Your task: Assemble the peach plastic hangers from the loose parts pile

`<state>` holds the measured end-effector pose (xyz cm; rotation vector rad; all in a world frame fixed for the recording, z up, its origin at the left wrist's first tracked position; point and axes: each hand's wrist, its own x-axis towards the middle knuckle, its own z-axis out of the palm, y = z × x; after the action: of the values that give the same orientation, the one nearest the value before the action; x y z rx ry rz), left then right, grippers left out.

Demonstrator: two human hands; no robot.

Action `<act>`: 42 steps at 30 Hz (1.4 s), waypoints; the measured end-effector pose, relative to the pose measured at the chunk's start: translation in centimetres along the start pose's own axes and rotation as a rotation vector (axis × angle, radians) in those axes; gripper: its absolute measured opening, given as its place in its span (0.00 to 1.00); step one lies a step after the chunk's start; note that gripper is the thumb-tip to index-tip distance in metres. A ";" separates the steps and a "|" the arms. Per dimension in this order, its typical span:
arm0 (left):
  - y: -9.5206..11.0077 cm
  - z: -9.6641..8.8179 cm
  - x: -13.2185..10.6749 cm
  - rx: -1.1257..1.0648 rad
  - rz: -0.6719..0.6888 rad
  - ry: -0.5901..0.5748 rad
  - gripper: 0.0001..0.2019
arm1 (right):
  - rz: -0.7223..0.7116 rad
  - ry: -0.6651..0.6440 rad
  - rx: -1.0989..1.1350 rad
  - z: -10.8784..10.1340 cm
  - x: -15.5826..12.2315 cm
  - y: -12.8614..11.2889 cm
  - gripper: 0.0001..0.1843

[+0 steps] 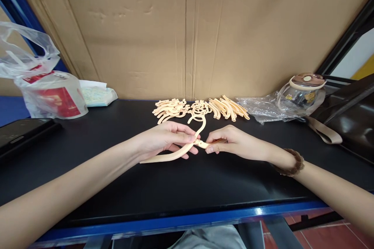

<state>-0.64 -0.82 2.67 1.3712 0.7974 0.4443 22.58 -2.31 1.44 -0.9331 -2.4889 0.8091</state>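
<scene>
A cream plastic folding clothes hanger (172, 156) is held between my two hands above the black table. My left hand (163, 140) pinches it near the central joint, with one curved arm reaching down to the left under my palm. From that joint the hanger's hook curves up and away from me. My right hand (228, 140) grips the other arm close to the joint, its far end hidden by my fingers. Beyond my hands lie a pile of curved hanger arms (171, 109), a small heap of hooks (201, 107) and a pile of straighter-looking arms (229, 108).
Cardboard (131, 39) walls off the back. At left are a bagged roll (58, 97), a tissue pack (97, 95) and a dark phone-like device (23, 134). Rightward sit crumpled clear plastic (260, 107), a clear bottle (302, 95) and a dark bag (350, 113). A blue edge (187, 221) runs along the front.
</scene>
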 end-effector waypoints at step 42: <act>-1.8 -0.8 0.4 1.323 0.385 0.382 0.11 | 0.407 0.334 -0.484 -0.5 -0.3 1.6 0.17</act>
<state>-1.24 -0.30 0.86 2.7524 1.2196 0.4919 23.84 -1.34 0.82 -1.6248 -2.2576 0.1181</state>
